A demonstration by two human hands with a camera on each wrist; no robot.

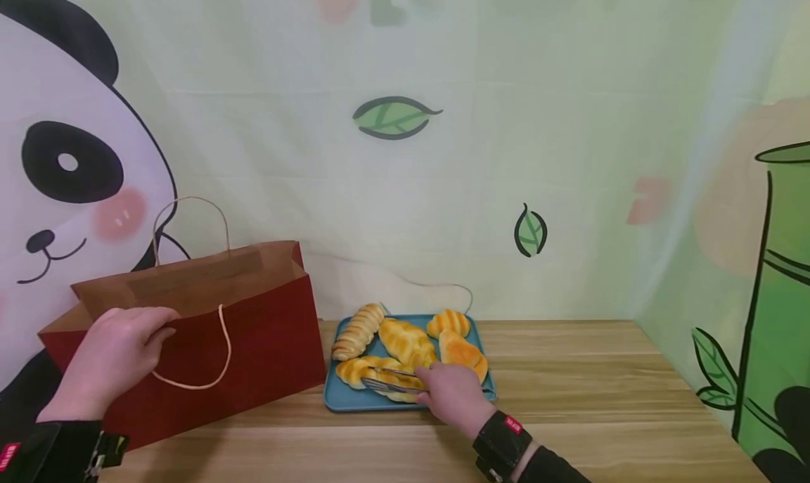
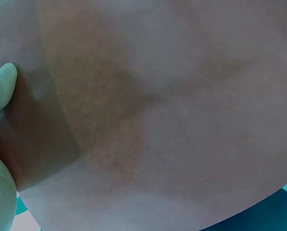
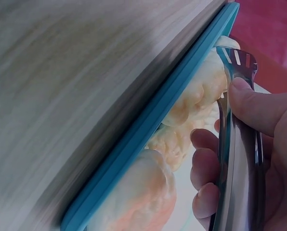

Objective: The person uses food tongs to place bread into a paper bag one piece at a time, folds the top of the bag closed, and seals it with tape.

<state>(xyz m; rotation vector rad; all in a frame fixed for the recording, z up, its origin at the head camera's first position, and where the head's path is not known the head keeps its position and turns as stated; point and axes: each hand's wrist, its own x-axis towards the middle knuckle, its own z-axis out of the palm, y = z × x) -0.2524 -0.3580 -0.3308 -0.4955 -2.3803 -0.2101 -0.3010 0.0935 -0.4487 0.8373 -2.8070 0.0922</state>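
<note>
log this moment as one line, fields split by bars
left hand: holds red-brown paper bag at rim | right hand: grips silver metal tongs at elongated golden bread | blue rectangular tray: holds breads

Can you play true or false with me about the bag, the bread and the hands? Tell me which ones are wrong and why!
1. The right hand is holding metal tongs. True.
2. The paper bag is to the left of the tray in the head view. True.
3. The tray is yellow. False: it is blue.
4. The left hand is holding a piece of bread. False: it is holding the near rim of the paper bag.
5. Several pieces of bread are on the tray. True.
6. The paper bag is closed at the top. False: its top is open.
</note>
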